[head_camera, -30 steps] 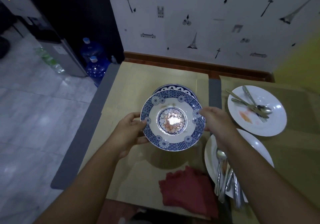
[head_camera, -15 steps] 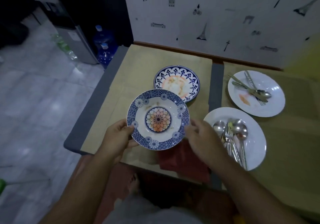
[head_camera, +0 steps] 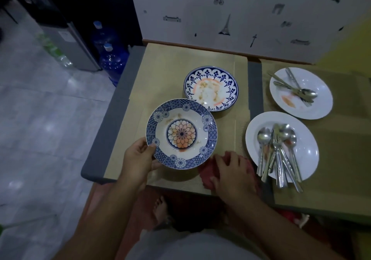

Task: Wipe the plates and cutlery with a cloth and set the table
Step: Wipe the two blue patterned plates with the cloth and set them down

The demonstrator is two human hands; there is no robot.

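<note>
My left hand [head_camera: 138, 159] grips the near-left rim of a blue-patterned plate [head_camera: 181, 133] with an orange flower centre and food smears, held just above the table. My right hand [head_camera: 232, 171] rests on the red cloth [head_camera: 206, 173] at the table's front edge, fingers curled onto it. Behind sits a second blue-and-white plate [head_camera: 210, 88] with food residue. To the right, a white plate [head_camera: 305, 149] carries several spoons and forks [head_camera: 279, 151].
A farther white plate [head_camera: 313, 99] with an orange smear holds a fork and spoon [head_camera: 297, 91]. Tan placemats [head_camera: 180, 63] cover the grey table. Blue water bottles [head_camera: 112, 59] and a dispenser stand on the tiled floor at left. The wall lies just behind the table.
The right hand let go of the plate's rim and dropped onto the red cloth. The left hand alone now holds the plate, brought nearer and lower than before.
</note>
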